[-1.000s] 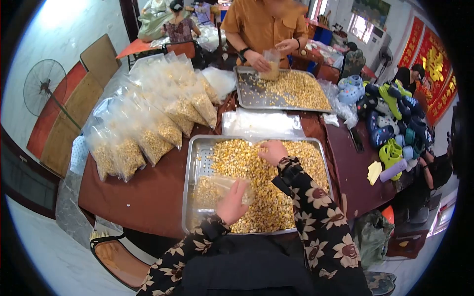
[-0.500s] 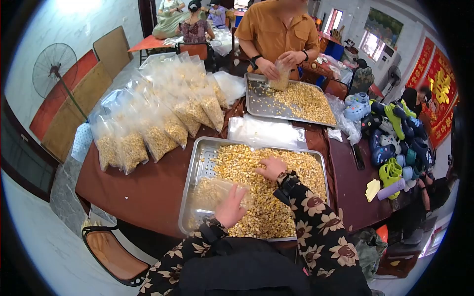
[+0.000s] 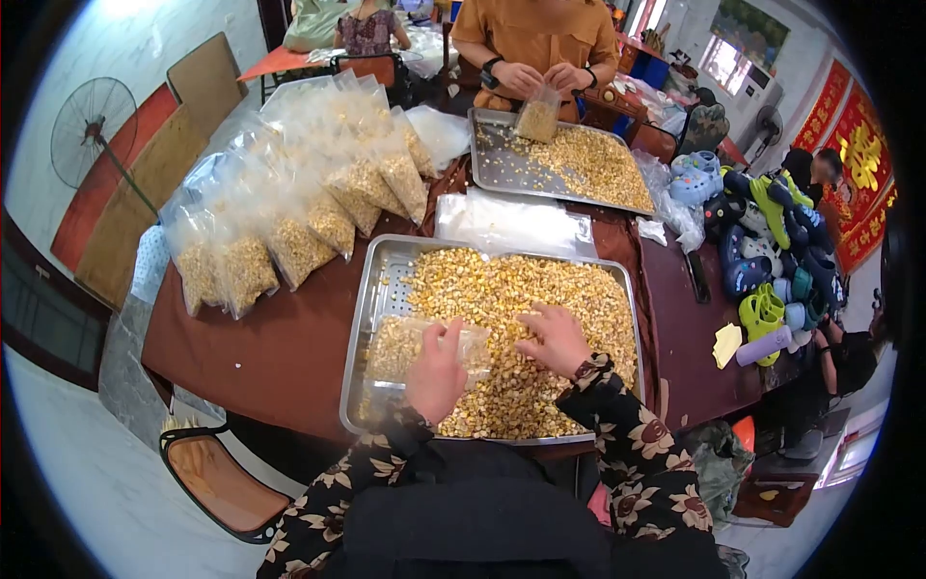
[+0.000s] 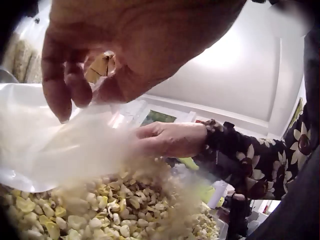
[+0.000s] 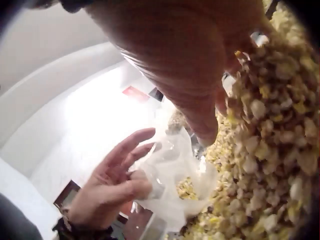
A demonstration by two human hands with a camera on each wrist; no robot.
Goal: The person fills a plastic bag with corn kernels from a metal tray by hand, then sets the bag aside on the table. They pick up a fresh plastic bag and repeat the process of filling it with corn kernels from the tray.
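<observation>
My left hand [image 3: 437, 374] holds a clear plastic bag [image 3: 391, 349] by its mouth, thumb and fingers at the film [image 4: 55, 135]. The bag lies on its side in the left part of a metal tray [image 3: 359, 299], with some kernels inside. Loose yellow and whitish corn kernels [image 3: 526, 410] heap across the rest of the tray. Over the heap, close to the bag's mouth, my right hand [image 3: 558, 340] stretches its slightly bent fingers toward the left. In the right wrist view its fingertips come down at the kernels, partly hidden by the hand itself.
Filled corn bags [image 3: 328, 193] stand packed at the left. Flat clear bags [image 3: 516, 222] lie behind my tray. Across the table a person [image 3: 531, 39] holds a bag over a second tray [image 3: 492, 159]. Clog shoes [image 3: 762, 328] pile at the right, near a dark phone [image 3: 696, 277].
My right hand has drawn back from the far part of the heap toward me. The left hand stays at the bag. The person opposite now has both hands at their bag's top.
</observation>
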